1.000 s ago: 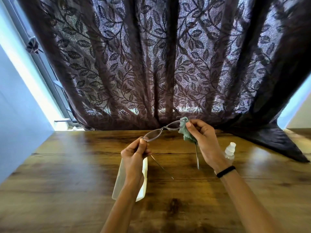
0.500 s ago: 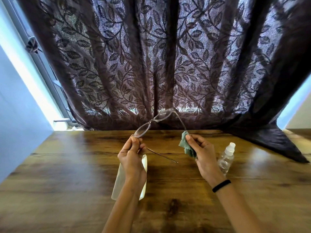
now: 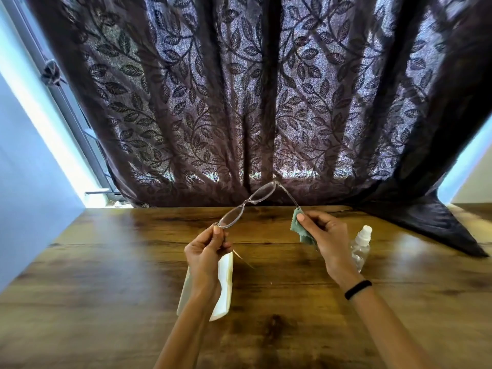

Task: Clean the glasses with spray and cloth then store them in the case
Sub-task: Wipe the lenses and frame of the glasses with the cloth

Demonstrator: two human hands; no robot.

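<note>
Wooden tabletop (image 3: pixel 101 283), dark-grained and glossy, with light patches toward its far edge. Behind it hangs a dark sheer curtain (image 3: pixel 239 102) in a leaf-and-vine pattern, backlit, its right corner spilling onto the tabletop. At left, a pale wall (image 3: pixel 24 182) and a grey window frame (image 3: pixel 80 134), with bright daylight alongside.

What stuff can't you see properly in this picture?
All in the head view:
- The white case: the left hand and its forearm cover most of it, so open or closed cannot be told.
- The spray bottle: the right hand hides one side; the liquid level is unclear.
- The cloth: mostly bunched inside the right hand.
- The glasses: any smudges on the lenses are too small to see.
</note>
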